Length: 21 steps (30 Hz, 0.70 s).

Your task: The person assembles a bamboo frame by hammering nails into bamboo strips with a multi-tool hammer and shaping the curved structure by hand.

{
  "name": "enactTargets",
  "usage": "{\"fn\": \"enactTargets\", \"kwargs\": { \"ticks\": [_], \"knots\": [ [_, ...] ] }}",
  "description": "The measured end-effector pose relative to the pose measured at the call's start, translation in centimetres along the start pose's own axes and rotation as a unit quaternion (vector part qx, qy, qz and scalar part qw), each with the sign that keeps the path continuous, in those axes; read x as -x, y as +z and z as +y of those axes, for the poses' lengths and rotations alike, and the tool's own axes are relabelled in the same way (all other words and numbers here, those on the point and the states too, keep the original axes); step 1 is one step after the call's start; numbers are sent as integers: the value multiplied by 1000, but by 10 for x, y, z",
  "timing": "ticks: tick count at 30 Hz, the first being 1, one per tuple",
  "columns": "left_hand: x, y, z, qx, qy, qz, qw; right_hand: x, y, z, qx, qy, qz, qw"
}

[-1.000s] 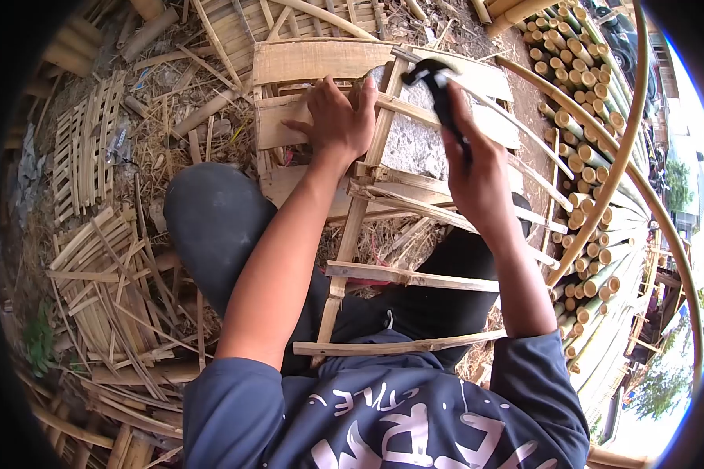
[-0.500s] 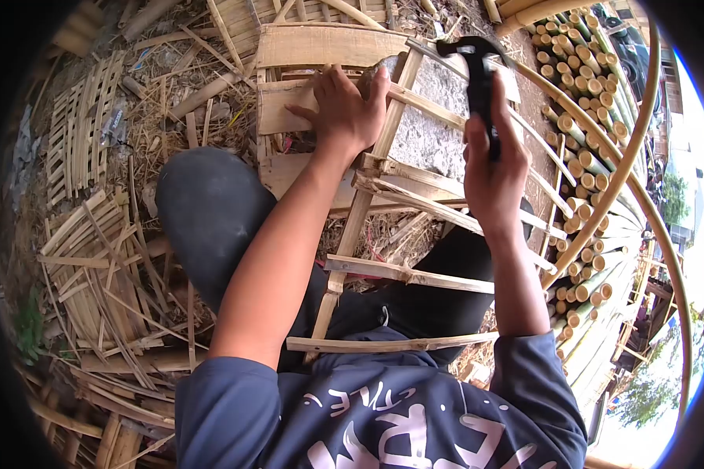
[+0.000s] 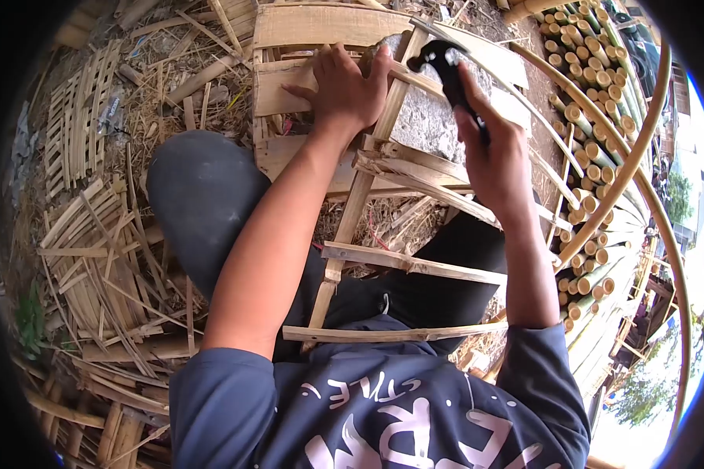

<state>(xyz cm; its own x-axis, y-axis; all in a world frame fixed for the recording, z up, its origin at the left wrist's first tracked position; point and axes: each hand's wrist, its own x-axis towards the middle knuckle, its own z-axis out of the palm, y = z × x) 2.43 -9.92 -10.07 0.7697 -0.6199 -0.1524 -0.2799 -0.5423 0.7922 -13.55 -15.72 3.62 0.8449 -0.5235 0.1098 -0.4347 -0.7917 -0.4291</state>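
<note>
A claw hammer point(image 3: 448, 78) with a dark handle is gripped in my right hand point(image 3: 497, 160). Its head is over the upper end of a slatted bamboo frame point(image 3: 359, 203), close to the long side strip. My left hand point(image 3: 348, 98) lies with fingers spread on a pale wooden board point(image 3: 278, 87), its thumb beside that strip. Under the frame's upper part is a rough grey stone block point(image 3: 426, 129). Several crosspieces point(image 3: 414, 264) run from the side strip to the right, the lower ones above my lap. Any nail under the hammer cannot be made out.
Cut bamboo poles point(image 3: 594, 78) are stacked at the right, behind a long curved bamboo pole point(image 3: 630, 160). Loose strips point(image 3: 94, 273) and a woven bamboo panel point(image 3: 82, 117) lie on the left. My bent knee point(image 3: 203, 195) is beside the boards.
The hammer and my right hand have shifted left, with the head now lower and nearer the frame's side strip. My left hand stays on the board. The view has shifted slightly.
</note>
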Motion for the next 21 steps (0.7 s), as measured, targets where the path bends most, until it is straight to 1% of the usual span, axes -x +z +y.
{"fn": "enactTargets", "kwargs": {
  "ticks": [1, 3, 4, 5, 6, 7, 10, 11, 13, 14, 15, 16, 17, 18, 19, 20, 21],
  "knots": [
    [-4, -3, 0, 0, 0, 2, 1000, 2, 11, 5, -100, 13, 138, 985],
    [-6, -9, -1, -13, -4, 6, 1000, 3, 23, 12, -112, -50, 154, 980],
    [-10, -12, 0, -12, 9, 16, 1000, 1, 9, 10, -67, -27, 61, 996],
    [-3, -9, 1, -10, 21, 5, 1000, -2, -6, 8, -16, -13, -34, 999],
    [-6, -11, -1, -4, 25, 17, 1000, 0, -5, 8, -74, 41, 61, 995],
    [-12, -16, -4, -6, 15, 25, 1000, -8, 6, 12, -84, -43, 124, 988],
    [-8, -8, -1, -8, -1, 0, 1000, -6, -6, 8, -41, -52, -91, 994],
    [-14, 3, -12, 39, 42, 25, 998, 5, 2, 16, -59, -26, 38, 997],
    [-13, -6, -11, 26, 28, 42, 998, -9, 13, 18, -55, -144, 141, 978],
    [-7, -2, -6, 26, 23, 35, 999, -2, 3, 18, -58, -42, 49, 996],
    [-9, -2, -7, 24, 26, 33, 999, 2, -7, 13, -40, 61, -44, 996],
    [-13, -2, -9, 33, 36, 21, 999, 3, -1, 17, -40, 23, 5, 999],
    [-15, -3, -10, 27, 25, 32, 999, 1, 11, 19, -79, -38, 120, 989],
    [-10, -1, -7, 20, 16, 31, 999, 0, 12, 19, -76, -64, 135, 986],
    [-10, -1, -7, 20, 20, 29, 999, -2, 6, 21, -49, -68, 63, 994],
    [-14, -2, -9, 20, 26, 27, 999, -4, -5, 19, -30, -58, -45, 997],
    [-12, -1, -8, 22, 29, 21, 999, -7, -1, 19, -47, -82, 15, 995]
  ]
}}
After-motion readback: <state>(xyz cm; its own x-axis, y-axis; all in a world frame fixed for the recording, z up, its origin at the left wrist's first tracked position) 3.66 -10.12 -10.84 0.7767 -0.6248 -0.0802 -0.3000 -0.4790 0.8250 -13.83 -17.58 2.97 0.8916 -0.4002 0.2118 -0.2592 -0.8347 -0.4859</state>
